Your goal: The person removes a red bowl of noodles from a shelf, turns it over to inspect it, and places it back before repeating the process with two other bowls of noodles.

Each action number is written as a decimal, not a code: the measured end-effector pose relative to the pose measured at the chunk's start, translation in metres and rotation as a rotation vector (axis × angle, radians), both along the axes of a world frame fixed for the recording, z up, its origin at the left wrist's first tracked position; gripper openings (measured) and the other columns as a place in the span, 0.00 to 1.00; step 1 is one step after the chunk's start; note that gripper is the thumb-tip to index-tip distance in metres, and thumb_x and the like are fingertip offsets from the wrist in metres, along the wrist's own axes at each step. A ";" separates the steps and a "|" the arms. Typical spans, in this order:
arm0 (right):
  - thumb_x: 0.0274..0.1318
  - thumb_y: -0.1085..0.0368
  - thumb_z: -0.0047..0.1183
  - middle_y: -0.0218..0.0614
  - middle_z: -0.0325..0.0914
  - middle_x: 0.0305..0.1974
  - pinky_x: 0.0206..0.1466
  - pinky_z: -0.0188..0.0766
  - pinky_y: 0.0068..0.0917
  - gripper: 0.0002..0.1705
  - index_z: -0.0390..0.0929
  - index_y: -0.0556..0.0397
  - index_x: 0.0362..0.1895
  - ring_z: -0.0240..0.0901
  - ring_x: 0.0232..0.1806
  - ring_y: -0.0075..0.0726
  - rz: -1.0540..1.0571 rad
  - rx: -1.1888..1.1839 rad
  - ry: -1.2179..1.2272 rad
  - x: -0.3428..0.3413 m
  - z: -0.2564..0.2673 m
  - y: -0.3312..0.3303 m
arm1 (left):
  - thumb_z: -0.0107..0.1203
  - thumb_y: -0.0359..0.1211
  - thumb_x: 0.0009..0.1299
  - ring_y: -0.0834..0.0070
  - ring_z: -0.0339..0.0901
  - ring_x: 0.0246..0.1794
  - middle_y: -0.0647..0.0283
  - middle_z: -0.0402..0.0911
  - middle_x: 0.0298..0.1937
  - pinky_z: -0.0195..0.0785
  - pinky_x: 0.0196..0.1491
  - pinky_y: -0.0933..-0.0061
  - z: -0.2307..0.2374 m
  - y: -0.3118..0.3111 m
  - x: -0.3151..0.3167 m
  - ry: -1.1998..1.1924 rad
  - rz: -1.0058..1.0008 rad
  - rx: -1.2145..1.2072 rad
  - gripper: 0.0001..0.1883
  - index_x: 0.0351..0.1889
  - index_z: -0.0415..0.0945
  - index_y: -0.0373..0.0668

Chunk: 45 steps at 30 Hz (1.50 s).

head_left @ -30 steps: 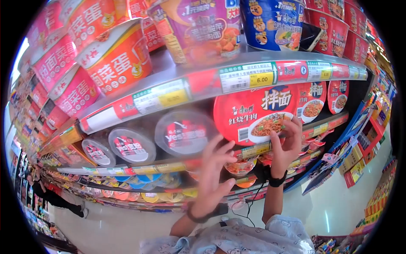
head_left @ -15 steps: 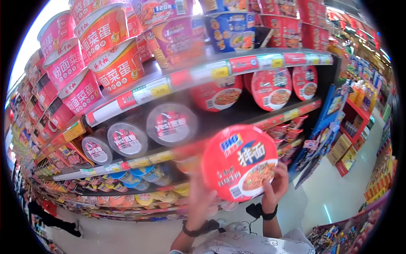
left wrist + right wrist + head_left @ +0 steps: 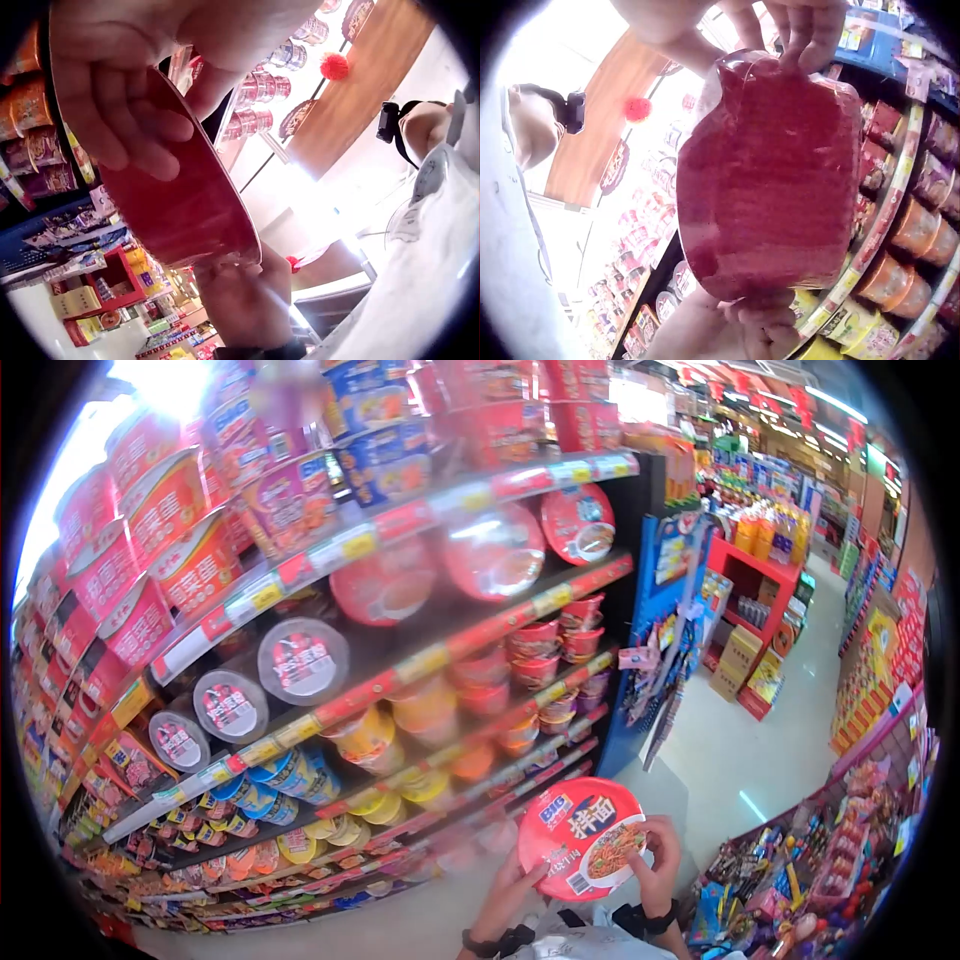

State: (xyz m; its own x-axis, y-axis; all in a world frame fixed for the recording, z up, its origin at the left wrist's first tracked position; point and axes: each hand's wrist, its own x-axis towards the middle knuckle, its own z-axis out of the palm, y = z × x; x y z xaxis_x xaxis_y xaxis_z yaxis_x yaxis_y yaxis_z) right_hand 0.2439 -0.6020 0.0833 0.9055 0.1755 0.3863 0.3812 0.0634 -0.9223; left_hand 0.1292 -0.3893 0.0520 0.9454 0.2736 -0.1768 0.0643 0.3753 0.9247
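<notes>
Stocked shop shelves (image 3: pixel 380 685); one red noodle tub (image 3: pixel 553 847), hand-held.
Tub in front of the shelves, apart from them, printed lid uppermost; grip: left hand (image 3: pixel 508 885) and right hand (image 3: pixel 658 863) holding its opposite edges.

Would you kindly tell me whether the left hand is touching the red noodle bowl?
Touching. The left wrist view shows the left hand with its fingers curled against the side of the red noodle bowl.
</notes>
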 end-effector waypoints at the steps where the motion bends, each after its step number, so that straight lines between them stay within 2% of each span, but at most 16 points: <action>1: 0.53 0.75 0.63 0.36 0.76 0.46 0.44 0.74 0.26 0.16 0.81 0.58 0.48 0.78 0.41 0.29 -0.023 -0.005 0.009 0.000 -0.009 -0.011 | 0.58 0.32 0.83 0.84 0.77 0.56 0.67 0.79 0.66 0.73 0.55 0.79 0.011 -0.007 -0.001 0.030 -0.058 -0.016 0.31 0.81 0.61 0.37; 4: 0.56 0.74 0.63 0.34 0.75 0.45 0.42 0.73 0.25 0.13 0.81 0.57 0.47 0.77 0.41 0.28 -0.024 0.042 0.098 0.014 -0.023 -0.034 | 0.57 0.32 0.84 0.85 0.77 0.53 0.68 0.80 0.64 0.73 0.53 0.79 0.009 -0.028 0.011 0.034 -0.052 0.104 0.29 0.80 0.63 0.37; 8: 0.53 0.73 0.65 0.32 0.76 0.44 0.41 0.73 0.25 0.21 0.79 0.57 0.53 0.77 0.37 0.24 -0.003 -0.210 0.161 0.046 -0.006 -0.061 | 0.58 0.34 0.83 0.84 0.77 0.47 0.68 0.82 0.59 0.72 0.48 0.79 0.029 -0.055 0.034 0.114 -0.035 0.091 0.28 0.78 0.66 0.37; 12: 0.53 0.71 0.67 0.38 0.77 0.40 0.40 0.76 0.32 0.27 0.77 0.57 0.59 0.79 0.34 0.34 -0.117 -0.207 0.228 0.090 -0.027 -0.073 | 0.59 0.34 0.82 0.84 0.77 0.48 0.68 0.82 0.59 0.72 0.48 0.79 0.004 -0.071 0.074 0.184 -0.049 0.238 0.29 0.77 0.66 0.37; 16: 0.55 0.66 0.68 0.48 0.85 0.40 0.46 0.81 0.37 0.29 0.77 0.57 0.61 0.87 0.41 0.43 -0.139 -0.287 0.179 0.136 -0.038 -0.113 | 0.58 0.34 0.81 0.79 0.77 0.58 0.65 0.80 0.66 0.71 0.60 0.73 -0.013 -0.087 0.143 0.196 -0.198 0.416 0.32 0.80 0.63 0.36; 17: 0.59 0.61 0.67 0.50 0.87 0.50 0.56 0.80 0.41 0.28 0.78 0.54 0.63 0.87 0.52 0.54 -0.077 -0.279 0.336 0.148 -0.033 -0.130 | 0.58 0.34 0.81 0.78 0.76 0.61 0.64 0.80 0.67 0.71 0.63 0.72 -0.039 -0.084 0.164 0.120 -0.234 0.473 0.32 0.80 0.63 0.36; 18: 0.59 0.61 0.67 0.50 0.87 0.50 0.56 0.80 0.40 0.28 0.79 0.54 0.63 0.87 0.52 0.53 -0.077 -0.270 0.351 0.164 -0.033 -0.148 | 0.57 0.34 0.81 0.76 0.76 0.64 0.63 0.79 0.69 0.70 0.66 0.70 -0.055 -0.088 0.183 0.047 -0.267 0.521 0.32 0.81 0.63 0.35; 19: 0.60 0.61 0.67 0.50 0.87 0.50 0.56 0.80 0.39 0.28 0.79 0.54 0.63 0.87 0.51 0.52 -0.073 -0.260 0.373 0.175 -0.034 -0.164 | 0.57 0.34 0.81 0.73 0.74 0.69 0.59 0.77 0.72 0.68 0.71 0.67 -0.025 -0.112 0.204 0.238 -0.183 0.162 0.30 0.79 0.65 0.34; 21: 0.61 0.60 0.68 0.49 0.88 0.47 0.51 0.81 0.37 0.27 0.80 0.54 0.62 0.88 0.46 0.47 -0.095 -0.259 0.385 0.196 -0.032 -0.198 | 0.58 0.33 0.79 0.69 0.77 0.63 0.60 0.79 0.64 0.72 0.62 0.69 -0.021 -0.134 0.251 0.016 -0.304 0.706 0.21 0.69 0.75 0.40; 24: 0.60 0.59 0.68 0.47 0.89 0.42 0.46 0.80 0.38 0.27 0.80 0.54 0.61 0.88 0.42 0.46 -0.181 -0.334 0.448 0.222 -0.033 -0.250 | 0.59 0.33 0.79 0.73 0.81 0.56 0.58 0.81 0.63 0.74 0.57 0.71 -0.038 -0.166 0.313 0.164 -0.353 0.421 0.21 0.68 0.76 0.37; 26: 0.60 0.60 0.70 0.45 0.89 0.38 0.40 0.79 0.36 0.27 0.79 0.56 0.60 0.87 0.36 0.41 -0.285 -0.382 0.403 0.233 -0.040 -0.281 | 0.58 0.31 0.80 0.76 0.81 0.55 0.60 0.83 0.62 0.73 0.60 0.72 -0.005 -0.205 0.350 0.160 -0.505 0.501 0.21 0.69 0.74 0.33; 32: 0.58 0.65 0.73 0.40 0.91 0.34 0.34 0.78 0.28 0.23 0.80 0.57 0.55 0.87 0.32 0.29 -0.495 -0.365 0.523 0.256 -0.054 -0.353 | 0.59 0.37 0.82 0.77 0.80 0.50 0.58 0.86 0.58 0.75 0.56 0.70 -0.067 -0.272 0.443 0.065 -0.811 0.321 0.27 0.75 0.71 0.35; 36: 0.55 0.64 0.75 0.41 0.89 0.32 0.34 0.77 0.30 0.23 0.81 0.56 0.51 0.86 0.29 0.32 -0.740 -0.569 0.486 0.280 -0.065 -0.377 | 0.55 0.40 0.84 0.74 0.80 0.57 0.56 0.85 0.62 0.74 0.61 0.65 -0.040 -0.320 0.497 0.099 -0.969 0.533 0.29 0.80 0.67 0.39; 40: 0.54 0.63 0.75 0.42 0.88 0.31 0.32 0.74 0.31 0.22 0.81 0.56 0.50 0.84 0.29 0.35 -0.852 -0.610 0.535 0.333 -0.077 -0.406 | 0.53 0.42 0.85 0.69 0.80 0.64 0.53 0.82 0.69 0.73 0.66 0.63 -0.067 -0.353 0.573 0.034 -1.093 0.561 0.29 0.80 0.67 0.41; 44: 0.54 0.62 0.74 0.43 0.88 0.31 0.33 0.77 0.35 0.21 0.82 0.58 0.48 0.86 0.30 0.39 -0.779 -0.624 0.581 0.425 -0.068 -0.451 | 0.51 0.48 0.85 0.53 0.78 0.70 0.42 0.77 0.72 0.69 0.71 0.56 -0.105 -0.384 0.666 -0.056 -1.139 0.827 0.31 0.79 0.66 0.41; 45: 0.55 0.62 0.74 0.44 0.87 0.31 0.34 0.76 0.37 0.21 0.82 0.57 0.48 0.85 0.30 0.42 -0.803 -0.632 0.506 0.453 -0.063 -0.457 | 0.51 0.53 0.84 0.47 0.76 0.70 0.39 0.75 0.73 0.68 0.71 0.52 -0.099 -0.397 0.684 -0.061 -1.053 0.714 0.34 0.80 0.64 0.41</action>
State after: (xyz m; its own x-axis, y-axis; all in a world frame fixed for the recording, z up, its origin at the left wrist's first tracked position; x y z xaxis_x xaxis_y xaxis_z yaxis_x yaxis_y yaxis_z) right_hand 0.6964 -1.0594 0.0205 0.8709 -0.4913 -0.0070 -0.3230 -0.5617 -0.7617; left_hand 0.8131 -0.7868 -0.0474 0.7641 -0.5947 -0.2498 -0.0226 -0.4116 0.9111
